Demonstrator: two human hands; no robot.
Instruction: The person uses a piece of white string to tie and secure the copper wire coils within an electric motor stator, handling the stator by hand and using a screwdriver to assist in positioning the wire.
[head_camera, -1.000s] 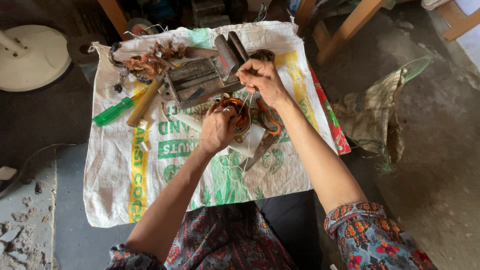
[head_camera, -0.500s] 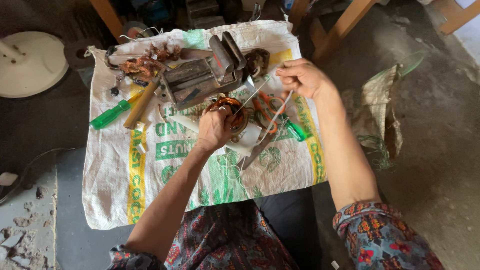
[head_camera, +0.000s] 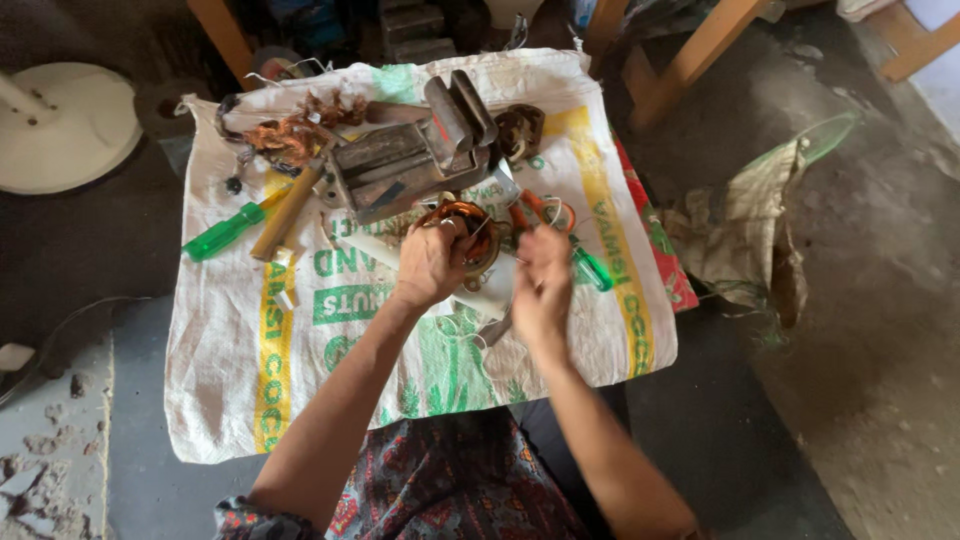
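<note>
Since the earlier frames the right hand has come back from its outstretched position at the far right of the sack and is now sitting close beside the left hand, nearly level with it. The left hand is gripping a round copper-wound coil, fingers curled over its near rim and thumb side pressing it down; the ring is lying roughly flat on the printed white sack, its opening facing up, with no clear long axis. The right hand's fingers are drawn narrow and pinched together, blurred, apparently pulling a thin wire that is running from the coil toward the fingertips; what exactly they are pinching cannot be told. Just beyond the right fingertips orange-handled pliers are lying, and just right of them a green-handled screwdriver, its long axis running diagonally away to the left. Beyond the left knuckles a grey metal vise is sitting. Well left of the left hand a wooden-handled tool and a second green screwdriver are lying, both angled up to the right, near a tangle of scrap copper wire.
</note>
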